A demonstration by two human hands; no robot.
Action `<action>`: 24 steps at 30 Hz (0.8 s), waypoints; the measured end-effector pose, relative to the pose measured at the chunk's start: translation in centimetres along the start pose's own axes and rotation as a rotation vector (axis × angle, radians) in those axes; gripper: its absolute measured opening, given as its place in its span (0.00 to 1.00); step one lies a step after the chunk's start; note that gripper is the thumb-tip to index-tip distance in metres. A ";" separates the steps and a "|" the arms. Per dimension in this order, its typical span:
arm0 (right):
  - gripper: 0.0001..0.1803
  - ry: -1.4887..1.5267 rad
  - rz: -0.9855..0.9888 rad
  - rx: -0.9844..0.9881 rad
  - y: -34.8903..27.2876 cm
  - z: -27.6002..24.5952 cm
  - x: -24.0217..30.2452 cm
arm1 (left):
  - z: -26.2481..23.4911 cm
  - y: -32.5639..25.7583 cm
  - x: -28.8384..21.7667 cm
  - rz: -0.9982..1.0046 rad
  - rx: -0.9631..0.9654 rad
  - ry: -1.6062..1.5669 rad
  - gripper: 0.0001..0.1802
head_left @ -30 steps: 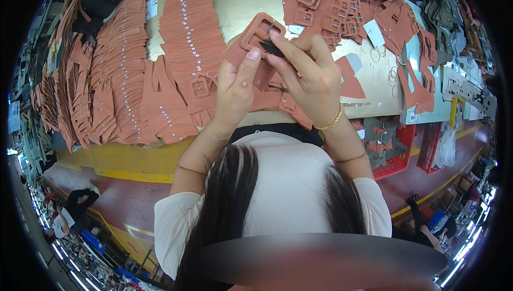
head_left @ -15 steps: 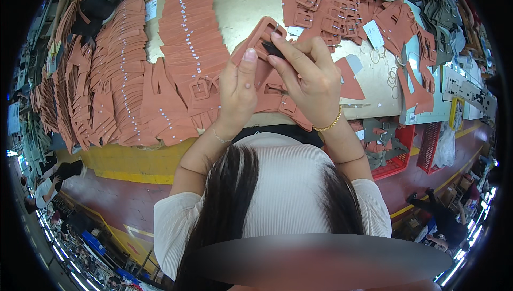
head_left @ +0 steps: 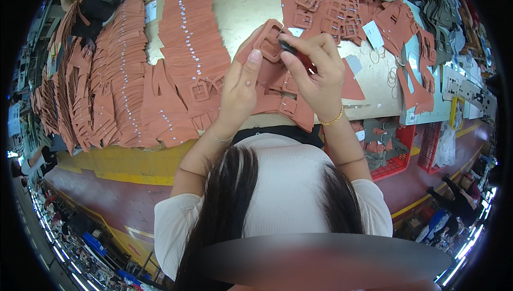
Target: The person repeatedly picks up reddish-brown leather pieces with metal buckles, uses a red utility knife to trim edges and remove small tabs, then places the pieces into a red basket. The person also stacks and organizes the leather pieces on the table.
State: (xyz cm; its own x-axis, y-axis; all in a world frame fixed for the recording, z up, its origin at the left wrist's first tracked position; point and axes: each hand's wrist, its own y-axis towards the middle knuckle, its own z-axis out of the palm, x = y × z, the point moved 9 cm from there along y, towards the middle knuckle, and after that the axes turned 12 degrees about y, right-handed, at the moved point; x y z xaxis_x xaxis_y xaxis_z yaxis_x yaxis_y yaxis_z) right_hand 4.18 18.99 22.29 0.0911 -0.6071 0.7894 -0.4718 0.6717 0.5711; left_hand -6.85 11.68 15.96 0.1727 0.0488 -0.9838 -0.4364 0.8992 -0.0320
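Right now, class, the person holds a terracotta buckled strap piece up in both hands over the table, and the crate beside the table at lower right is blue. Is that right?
One detail is wrong: the crate is red, not blue, as the head view shows. The rest stands: the left hand and right hand together hold a terracotta buckled strap piece up over the table.

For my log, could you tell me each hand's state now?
Left hand: closed on the terracotta buckle strap.
Right hand: pinching a small dark piece.
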 end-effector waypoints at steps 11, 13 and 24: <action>0.12 0.013 -0.168 0.132 0.1 2.3 0.6 | 0.6 -0.3 1.0 -0.002 0.125 0.465 0.21; 0.10 0.106 -0.133 0.151 0.3 1.9 0.3 | 0.2 -0.3 1.1 -0.016 0.106 0.391 0.19; 0.25 0.631 0.678 0.088 -3.1 -0.9 -5.3 | -1.7 -1.1 -5.1 0.714 -0.216 1.063 0.16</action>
State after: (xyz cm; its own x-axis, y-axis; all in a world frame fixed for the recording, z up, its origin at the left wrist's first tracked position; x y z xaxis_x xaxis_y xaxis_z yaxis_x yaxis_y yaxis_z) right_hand 5.92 20.55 16.52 0.2196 0.2639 0.9392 -0.6608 0.7485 -0.0558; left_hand -8.78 9.68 20.72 -0.8932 0.0290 -0.4487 -0.2902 0.7249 0.6247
